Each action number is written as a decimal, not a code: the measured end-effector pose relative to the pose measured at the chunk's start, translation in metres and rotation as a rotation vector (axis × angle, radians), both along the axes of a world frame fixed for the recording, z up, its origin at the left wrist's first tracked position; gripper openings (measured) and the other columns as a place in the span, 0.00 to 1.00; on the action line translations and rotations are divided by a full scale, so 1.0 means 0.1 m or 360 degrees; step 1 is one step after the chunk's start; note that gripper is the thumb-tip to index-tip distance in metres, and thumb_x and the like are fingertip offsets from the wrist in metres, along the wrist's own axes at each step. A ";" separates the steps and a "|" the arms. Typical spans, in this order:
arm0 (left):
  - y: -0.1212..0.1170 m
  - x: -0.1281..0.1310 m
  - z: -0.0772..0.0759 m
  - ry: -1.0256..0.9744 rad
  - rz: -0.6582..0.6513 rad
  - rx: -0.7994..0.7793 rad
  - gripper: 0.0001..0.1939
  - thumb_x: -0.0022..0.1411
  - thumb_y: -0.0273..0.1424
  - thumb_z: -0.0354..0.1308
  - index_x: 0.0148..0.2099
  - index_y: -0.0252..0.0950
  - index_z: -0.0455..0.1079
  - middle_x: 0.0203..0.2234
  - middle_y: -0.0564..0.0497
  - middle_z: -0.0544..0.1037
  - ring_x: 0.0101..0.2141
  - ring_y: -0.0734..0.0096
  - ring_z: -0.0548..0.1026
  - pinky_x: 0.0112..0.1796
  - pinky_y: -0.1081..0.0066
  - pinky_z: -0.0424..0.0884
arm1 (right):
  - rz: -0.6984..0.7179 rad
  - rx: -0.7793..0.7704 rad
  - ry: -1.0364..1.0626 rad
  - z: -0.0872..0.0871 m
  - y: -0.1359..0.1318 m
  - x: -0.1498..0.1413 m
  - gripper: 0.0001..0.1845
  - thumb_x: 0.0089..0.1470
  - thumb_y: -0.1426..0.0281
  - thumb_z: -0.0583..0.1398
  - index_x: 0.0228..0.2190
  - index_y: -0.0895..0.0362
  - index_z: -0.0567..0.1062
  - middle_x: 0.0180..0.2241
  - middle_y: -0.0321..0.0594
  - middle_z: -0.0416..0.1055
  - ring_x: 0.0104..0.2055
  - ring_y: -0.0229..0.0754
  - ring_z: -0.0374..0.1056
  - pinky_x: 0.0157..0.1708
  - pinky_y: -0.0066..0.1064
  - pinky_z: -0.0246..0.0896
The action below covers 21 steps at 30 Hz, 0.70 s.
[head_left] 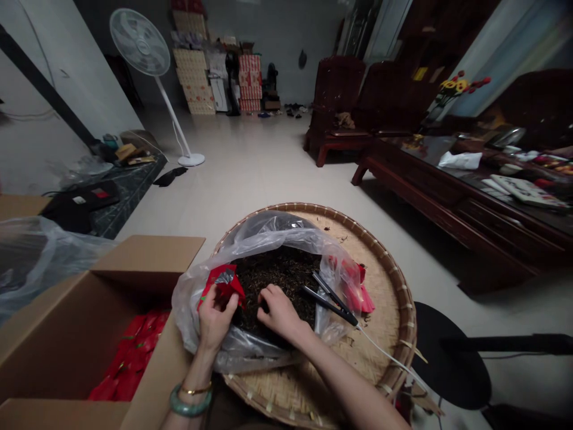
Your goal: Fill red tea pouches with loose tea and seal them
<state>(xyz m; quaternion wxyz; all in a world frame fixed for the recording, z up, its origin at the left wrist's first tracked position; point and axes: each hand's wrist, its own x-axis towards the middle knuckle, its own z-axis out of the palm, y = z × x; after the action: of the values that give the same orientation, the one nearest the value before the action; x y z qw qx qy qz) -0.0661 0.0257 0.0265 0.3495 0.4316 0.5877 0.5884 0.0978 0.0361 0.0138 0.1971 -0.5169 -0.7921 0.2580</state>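
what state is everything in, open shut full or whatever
small red foil packet, looks open, in left hand
translucent plastic bag, open, dark shredded leaves inside
black two-armed clamp with white cord, arms apart
brown cardboard box, open, shiny red packets inside
tall white fan, upright, blades look still

From here I count two bare hands, left (217,310) and right (280,313), one green stone bangle (190,407), one thin gold bracelet (194,391), one round woven bamboo tray (380,269), one black two-armed clamp tool (333,298), one white standing fan (142,45) far left; near left, overlapping red packets (129,358), too crowded to count.
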 end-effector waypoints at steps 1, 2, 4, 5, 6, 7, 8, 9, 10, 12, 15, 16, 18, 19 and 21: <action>0.00 0.00 -0.02 -0.0013 -0.0001 -0.0012 0.21 0.45 0.38 0.63 0.41 0.32 0.69 0.34 0.45 0.79 0.35 0.62 0.78 0.38 0.66 0.75 | -0.0029 0.0003 0.0029 0.00 0.00 0.02 0.10 0.48 0.76 0.57 0.36 0.55 0.70 0.37 0.40 0.65 0.41 0.43 0.61 0.42 0.34 0.60; 0.01 0.01 -0.03 -0.0023 0.0000 -0.0021 0.22 0.45 0.38 0.63 0.41 0.32 0.69 0.34 0.45 0.79 0.35 0.62 0.78 0.39 0.66 0.74 | -0.0036 0.0015 0.0053 0.01 -0.01 0.03 0.13 0.49 0.75 0.57 0.39 0.55 0.70 0.39 0.41 0.66 0.43 0.44 0.61 0.44 0.34 0.59; 0.01 0.01 -0.06 -0.0036 0.0004 -0.0029 0.22 0.45 0.39 0.63 0.41 0.32 0.68 0.34 0.45 0.79 0.36 0.61 0.77 0.39 0.65 0.74 | 0.0029 0.0044 0.0064 0.01 -0.03 0.01 0.25 0.47 0.71 0.61 0.49 0.54 0.65 0.48 0.44 0.63 0.48 0.47 0.58 0.47 0.38 0.58; 0.01 0.01 -0.07 -0.0034 0.0006 -0.0029 0.22 0.45 0.39 0.63 0.41 0.32 0.69 0.33 0.45 0.79 0.36 0.61 0.77 0.39 0.65 0.74 | 0.0085 0.0051 0.0041 0.01 -0.04 -0.02 0.32 0.45 0.68 0.63 0.52 0.53 0.63 0.51 0.45 0.61 0.50 0.49 0.57 0.48 0.40 0.57; 0.02 0.00 -0.07 -0.0028 0.0008 -0.0028 0.22 0.45 0.39 0.63 0.41 0.32 0.69 0.33 0.45 0.79 0.36 0.61 0.77 0.39 0.65 0.74 | 0.0134 0.0052 0.0003 0.00 -0.06 -0.05 0.35 0.43 0.66 0.65 0.53 0.52 0.61 0.53 0.46 0.59 0.51 0.51 0.56 0.48 0.43 0.57; 0.02 0.00 -0.08 -0.0020 0.0002 -0.0030 0.22 0.45 0.39 0.63 0.41 0.32 0.69 0.33 0.45 0.79 0.36 0.61 0.77 0.39 0.65 0.74 | 0.0161 0.0048 -0.0039 -0.02 -0.07 -0.09 0.36 0.42 0.66 0.65 0.53 0.51 0.62 0.53 0.46 0.59 0.51 0.52 0.55 0.48 0.44 0.57; 0.02 0.00 -0.08 -0.0014 -0.0003 -0.0034 0.22 0.45 0.40 0.63 0.41 0.32 0.69 0.33 0.45 0.79 0.36 0.61 0.77 0.40 0.65 0.74 | 0.0159 0.0041 -0.0068 -0.03 -0.07 -0.12 0.33 0.42 0.66 0.65 0.51 0.51 0.64 0.51 0.46 0.60 0.51 0.52 0.56 0.47 0.44 0.58; 0.02 -0.01 -0.08 -0.0012 -0.0006 -0.0040 0.22 0.45 0.40 0.63 0.41 0.32 0.69 0.33 0.45 0.79 0.36 0.61 0.77 0.40 0.65 0.74 | 0.0134 0.0032 -0.0074 -0.05 -0.07 -0.14 0.28 0.43 0.68 0.64 0.48 0.51 0.66 0.49 0.45 0.62 0.49 0.51 0.57 0.46 0.43 0.59; 0.02 -0.01 -0.08 -0.0014 -0.0007 -0.0044 0.22 0.46 0.40 0.63 0.41 0.31 0.69 0.33 0.45 0.79 0.36 0.61 0.77 0.40 0.65 0.74 | 0.0097 0.0021 -0.0049 -0.07 -0.06 -0.15 0.23 0.44 0.71 0.62 0.45 0.52 0.68 0.45 0.43 0.64 0.48 0.49 0.58 0.45 0.41 0.59; 0.02 -0.02 -0.09 -0.0018 -0.0006 -0.0049 0.22 0.46 0.41 0.62 0.41 0.32 0.69 0.34 0.45 0.79 0.36 0.61 0.77 0.40 0.65 0.74 | 0.0006 -0.0013 0.0081 -0.09 -0.02 -0.13 0.16 0.44 0.76 0.60 0.38 0.54 0.69 0.40 0.41 0.65 0.44 0.45 0.60 0.43 0.36 0.61; 0.02 -0.02 -0.10 -0.0013 0.0019 -0.0041 0.21 0.45 0.41 0.63 0.40 0.33 0.69 0.33 0.46 0.79 0.35 0.62 0.77 0.39 0.66 0.74 | -0.0167 -0.0042 0.0367 -0.11 0.06 -0.01 0.13 0.41 0.79 0.59 0.32 0.55 0.69 0.35 0.38 0.65 0.39 0.42 0.63 0.41 0.33 0.61; 0.02 -0.01 -0.11 -0.0017 0.0019 -0.0041 0.21 0.45 0.41 0.63 0.40 0.33 0.69 0.34 0.46 0.79 0.35 0.62 0.77 0.39 0.65 0.74 | -0.0238 -0.0044 0.0464 -0.10 0.08 0.03 0.13 0.40 0.79 0.58 0.32 0.55 0.69 0.34 0.38 0.65 0.38 0.42 0.64 0.40 0.33 0.62; 0.02 0.00 -0.11 -0.0036 -0.0006 -0.0044 0.22 0.46 0.40 0.63 0.42 0.33 0.69 0.35 0.45 0.79 0.36 0.62 0.77 0.41 0.65 0.74 | -0.0362 -0.0069 0.0657 -0.09 0.11 0.12 0.14 0.41 0.77 0.57 0.34 0.56 0.69 0.35 0.38 0.67 0.37 0.42 0.65 0.38 0.33 0.63; 0.02 0.01 -0.12 -0.0047 -0.0022 -0.0045 0.23 0.46 0.40 0.63 0.42 0.32 0.69 0.36 0.44 0.79 0.37 0.61 0.77 0.42 0.64 0.73 | -0.0399 -0.0091 0.0741 -0.09 0.11 0.15 0.16 0.42 0.77 0.56 0.37 0.56 0.69 0.37 0.39 0.68 0.38 0.42 0.66 0.38 0.33 0.63; 0.03 0.02 -0.11 -0.0062 -0.0039 -0.0043 0.23 0.46 0.39 0.63 0.43 0.32 0.69 0.38 0.43 0.79 0.38 0.61 0.77 0.43 0.63 0.72 | -0.0384 -0.0120 0.0809 -0.09 0.09 0.20 0.21 0.45 0.76 0.55 0.44 0.56 0.68 0.42 0.41 0.69 0.42 0.43 0.67 0.42 0.35 0.63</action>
<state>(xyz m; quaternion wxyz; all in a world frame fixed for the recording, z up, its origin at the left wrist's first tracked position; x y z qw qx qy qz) -0.0638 0.0284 0.0152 0.3738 0.4225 0.5834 0.5842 0.1175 0.0455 0.0050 0.3995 -0.5332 -0.6398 0.3832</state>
